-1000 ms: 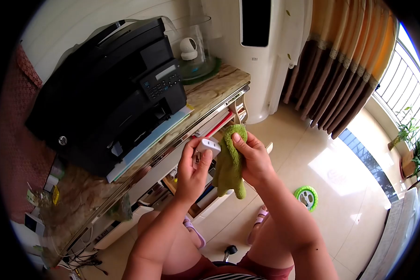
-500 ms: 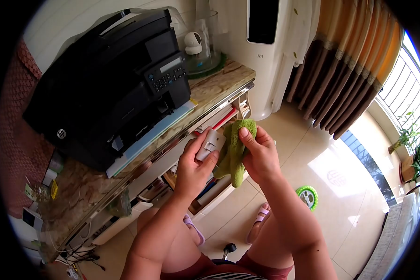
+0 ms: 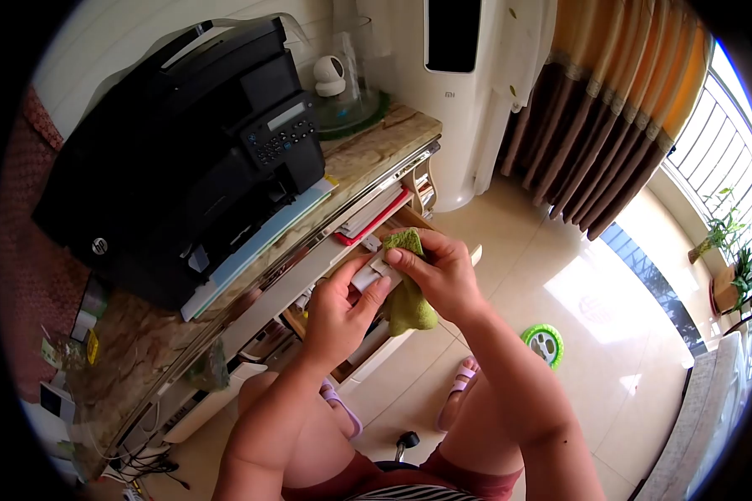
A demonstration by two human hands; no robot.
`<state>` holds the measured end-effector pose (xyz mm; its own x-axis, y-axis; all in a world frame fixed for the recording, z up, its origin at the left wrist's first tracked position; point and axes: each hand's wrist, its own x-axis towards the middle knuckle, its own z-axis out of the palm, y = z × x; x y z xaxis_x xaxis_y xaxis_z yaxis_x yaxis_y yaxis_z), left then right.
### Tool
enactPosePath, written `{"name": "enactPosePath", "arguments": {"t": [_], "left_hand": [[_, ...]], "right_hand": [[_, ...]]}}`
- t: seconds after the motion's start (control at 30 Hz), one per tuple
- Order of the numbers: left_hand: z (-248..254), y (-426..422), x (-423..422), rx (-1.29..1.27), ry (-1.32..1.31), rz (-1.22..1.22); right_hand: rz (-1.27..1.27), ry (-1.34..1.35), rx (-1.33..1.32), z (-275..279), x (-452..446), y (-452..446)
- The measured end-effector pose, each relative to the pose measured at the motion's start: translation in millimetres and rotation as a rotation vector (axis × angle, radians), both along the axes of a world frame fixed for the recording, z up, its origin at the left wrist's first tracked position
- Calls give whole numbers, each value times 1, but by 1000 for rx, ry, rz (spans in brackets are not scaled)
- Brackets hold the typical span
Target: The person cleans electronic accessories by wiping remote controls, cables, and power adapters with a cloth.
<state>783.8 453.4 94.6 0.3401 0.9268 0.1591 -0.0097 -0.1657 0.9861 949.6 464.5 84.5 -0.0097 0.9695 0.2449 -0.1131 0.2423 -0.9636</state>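
Observation:
Over an open drawer (image 3: 384,355), my left hand (image 3: 336,311) is closed round a small, flat, whitish plastic piece (image 3: 366,278), gripped between thumb and fingers. My right hand (image 3: 444,277) pinches a green cloth (image 3: 411,307) and presses its upper part against the right end of that piece. The rest of the cloth hangs down below the fingers. Exactly what the plastic piece is, I cannot tell, since fingers and cloth cover part of it.
A black printer (image 3: 184,167) stands on the marble-topped cabinet (image 3: 142,355), near a white camera (image 3: 329,75) and a glass vase (image 3: 363,83). Papers and a red folder (image 3: 393,213) lie in the cabinet. A green-rimmed wheel (image 3: 543,345) is on the floor to the right; cables (image 3: 154,468) lie lower left.
The cloth in my right hand has come left onto the plastic piece, where before the two were held side by side. My view has shifted slightly to the right.

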Motion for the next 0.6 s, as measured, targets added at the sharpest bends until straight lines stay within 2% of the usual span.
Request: {"name": "enactPosePath", "arguments": {"t": [0.23,0.3,0.43,0.5,0.53,0.6], "left_hand": [[-10,0,1,184,151,43],[-6,-2,1,176,206,32],[-10,-2,1,212,298,-21],[-16,-1,4,196,123,-91],[-15,-2,6,99,-23,-84],[-7,0,3,30,-64,-76]], "right_hand": [[-86,-119,-27,13,-4,-3],[-129,-212,-112,17,-4,-3],[-127,-183,-252,23,2,-1],[-16,272,-353,13,8,4],[30,404,-384,12,13,4],[18,488,-395,16,16,1]]}}
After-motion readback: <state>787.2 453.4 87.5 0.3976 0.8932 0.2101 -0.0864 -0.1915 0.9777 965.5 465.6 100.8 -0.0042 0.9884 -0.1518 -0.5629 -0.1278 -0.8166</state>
